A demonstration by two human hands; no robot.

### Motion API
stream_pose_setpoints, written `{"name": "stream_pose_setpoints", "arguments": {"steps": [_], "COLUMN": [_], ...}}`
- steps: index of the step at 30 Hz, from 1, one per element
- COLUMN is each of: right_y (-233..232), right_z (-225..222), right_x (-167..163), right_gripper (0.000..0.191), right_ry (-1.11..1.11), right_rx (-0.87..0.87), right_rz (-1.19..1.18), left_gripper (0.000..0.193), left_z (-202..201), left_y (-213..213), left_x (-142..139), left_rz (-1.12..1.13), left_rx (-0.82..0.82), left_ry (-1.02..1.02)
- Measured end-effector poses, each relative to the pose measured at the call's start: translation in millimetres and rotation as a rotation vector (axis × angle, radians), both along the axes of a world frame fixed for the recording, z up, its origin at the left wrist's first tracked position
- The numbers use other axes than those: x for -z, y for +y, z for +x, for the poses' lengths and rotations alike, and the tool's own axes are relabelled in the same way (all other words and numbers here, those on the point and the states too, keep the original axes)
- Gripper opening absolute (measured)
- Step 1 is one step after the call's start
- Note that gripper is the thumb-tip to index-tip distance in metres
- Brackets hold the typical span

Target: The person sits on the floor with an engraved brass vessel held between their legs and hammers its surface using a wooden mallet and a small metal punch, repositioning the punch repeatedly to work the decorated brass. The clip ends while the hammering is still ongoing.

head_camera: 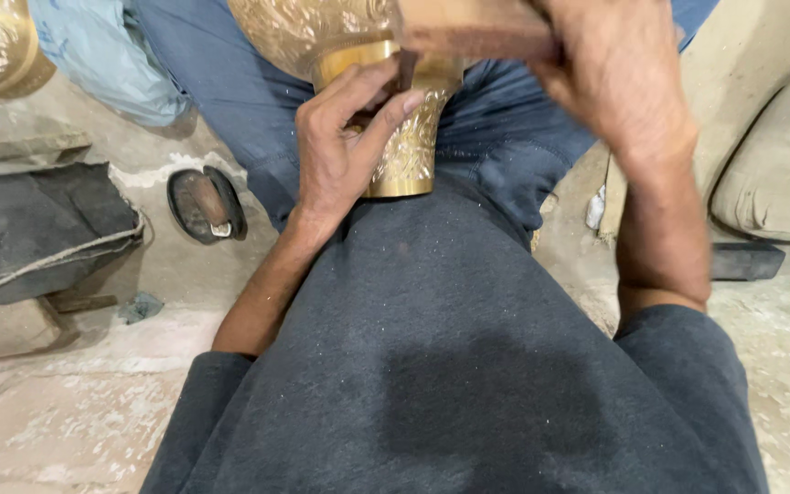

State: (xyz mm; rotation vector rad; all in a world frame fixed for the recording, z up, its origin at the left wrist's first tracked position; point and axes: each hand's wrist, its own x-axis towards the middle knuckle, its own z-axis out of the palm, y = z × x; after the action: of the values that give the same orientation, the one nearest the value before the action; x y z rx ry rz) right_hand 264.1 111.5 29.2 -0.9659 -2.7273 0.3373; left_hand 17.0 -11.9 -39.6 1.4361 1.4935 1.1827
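- The brass vase (404, 137) lay tipped across the person's lap, its inside hidden from view.
- Its neck gleamed gold, covered in engraved floral relief.
- The left hand (345, 146) gripped a thin chisel (406, 69) against the vase's neck.
- The right hand (610, 69), above the vase, clenched a wooden block (468, 27).
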Motion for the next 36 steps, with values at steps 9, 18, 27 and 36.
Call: {"name": "stream_pose_setpoints", "arguments": {"steps": [9,18,27,36], "right_y": [-38,-54,-31,-16], "right_z": [1,-4,2,1], "right_x": [40,34,33,41], "right_gripper": [0.040,0.047,0.036,0.022], "right_ry": [0.440,0.377,0.198,0.858], "right_rx": [0.351,0.308,0.307,0.778], "right_rz": [-0.352,-0.201,-0.136,-0.798], "left_gripper": [0.030,0.030,0.030,0.035], "left_z": [-34,-31,-26,-21], "left_y": [24,31,28,24], "left_x": [-4,-5,-7,2], "left_rz": [-0.064,-0.005,0.005,0.045], "left_rx": [0.175,0.329,0.300,0.287], "left_ry": [-0.108,0.122,0.092,0.127]}}
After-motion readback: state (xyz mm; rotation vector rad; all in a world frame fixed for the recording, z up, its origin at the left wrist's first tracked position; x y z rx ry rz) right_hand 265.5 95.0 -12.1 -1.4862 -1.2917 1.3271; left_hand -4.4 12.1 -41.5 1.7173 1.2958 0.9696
